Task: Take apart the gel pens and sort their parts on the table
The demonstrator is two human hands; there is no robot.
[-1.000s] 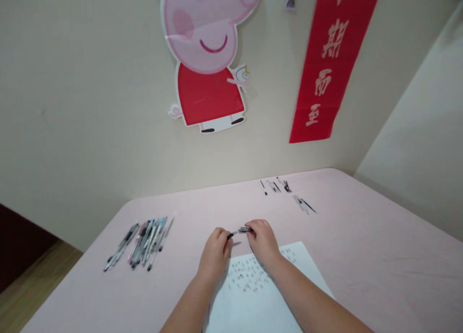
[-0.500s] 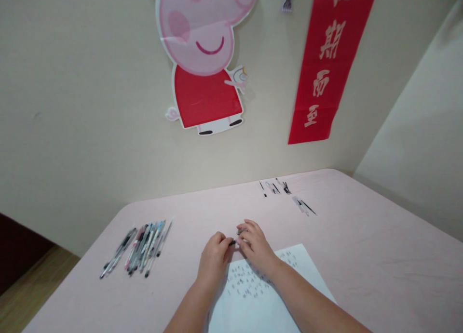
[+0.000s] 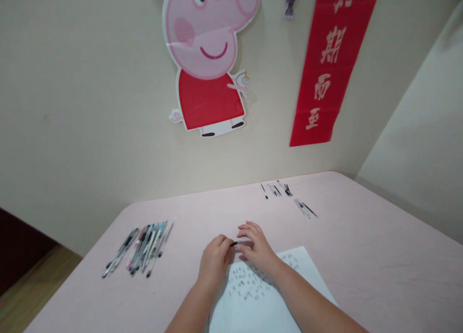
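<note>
Above the top edge of a white sheet with dark marks [image 3: 249, 309], both my hands are close together around a slim pen part [image 3: 237, 243] with a dark end. My left hand [image 3: 216, 257] is closed, its thumb and fingertips pinching the dark end. My right hand [image 3: 258, 248] has its fingers curved and apart, with the thumb below the pen part and the other fingers above. The pen part's paler end points into that gap; whether it touches the right fingers is too small to see.
A bundle of several pens [image 3: 144, 248] lies on the pink tabletop [image 3: 361, 256] at the left. Disassembled pen parts [image 3: 277, 190] lie near the wall edge, with more clear and black pieces [image 3: 306, 208] to their right. A pig cutout [image 3: 211, 99] and red banner [image 3: 318, 92] hang on the wall.
My right fingers have opened slightly away from the pen part, showing more of it. A dark piece seen at the right fingertips no longer shows. The view has shifted slightly.
</note>
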